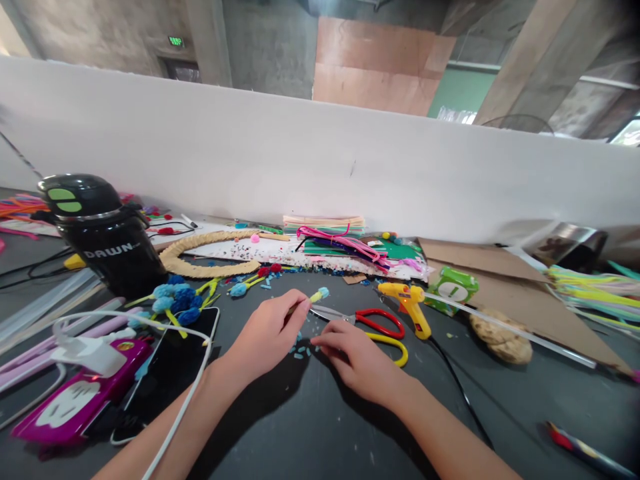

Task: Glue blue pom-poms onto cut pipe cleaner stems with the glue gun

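My left hand (267,333) is closed in a pinch on a short yellow-green stem tipped with a light blue pompom (319,294), held just above the dark table (300,427). My right hand (353,353) rests low on the table with its fingers curled and the fingertips pressed onto small blue scraps (300,351). Red and yellow handled scissors (373,323) lie just beyond my right hand. A yellow glue gun (407,300) stands to the right of the scissors, with a clear glue stick (510,327) running out of its back.
Finished blue pompom stems (180,300) lie to the left by a black phone (170,367) and a white cable (185,400). A black jug (103,233), a woven ring (205,257), stacked coloured paper (325,230), cardboard (500,280) and a white partition (320,173) sit behind.
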The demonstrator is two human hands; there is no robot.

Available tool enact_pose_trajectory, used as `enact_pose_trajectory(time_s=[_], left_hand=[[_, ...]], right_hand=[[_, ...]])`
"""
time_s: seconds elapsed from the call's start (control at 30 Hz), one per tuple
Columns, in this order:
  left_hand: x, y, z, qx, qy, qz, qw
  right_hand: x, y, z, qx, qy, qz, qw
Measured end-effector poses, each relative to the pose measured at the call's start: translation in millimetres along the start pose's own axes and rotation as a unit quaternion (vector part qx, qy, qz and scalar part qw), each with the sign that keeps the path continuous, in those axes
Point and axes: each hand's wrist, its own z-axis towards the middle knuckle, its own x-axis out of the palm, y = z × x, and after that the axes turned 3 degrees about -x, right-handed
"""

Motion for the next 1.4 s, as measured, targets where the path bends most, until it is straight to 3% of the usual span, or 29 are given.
enact_pose_trajectory(time_s=[0.2,0.4,0.7,1.1,1.4], left_hand=[[0.5,-1.3,0.4,-0.001,0.007,-0.007,1.000],[2.2,-1.9,-0.8,-0.010,0.010,-0.029,0.999],[14.3,-11.9,-6.0,-0.046,0.032,-0.076,0.996],[20.8,-17.2,-7.0,-0.027,0.065,-0.091,0.993],[27.9,-14.6,-7.6,-0.037,0.044,-0.163,0.985]], right_hand=[[3.3,-2.6,-0.8,-0.008,0.005,-0.008,1.000],[2.5,-3.0,-1.1,0.043,-0.067,0.063,0.995],[1.7,6.4,2.6,0.111,-0.238,0.272,0.926],[4.2,7.5,6.4,0.135,-0.278,0.349,0.885],[2.8,12.6,4.1,0.098,-0.239,0.255,0.932]])
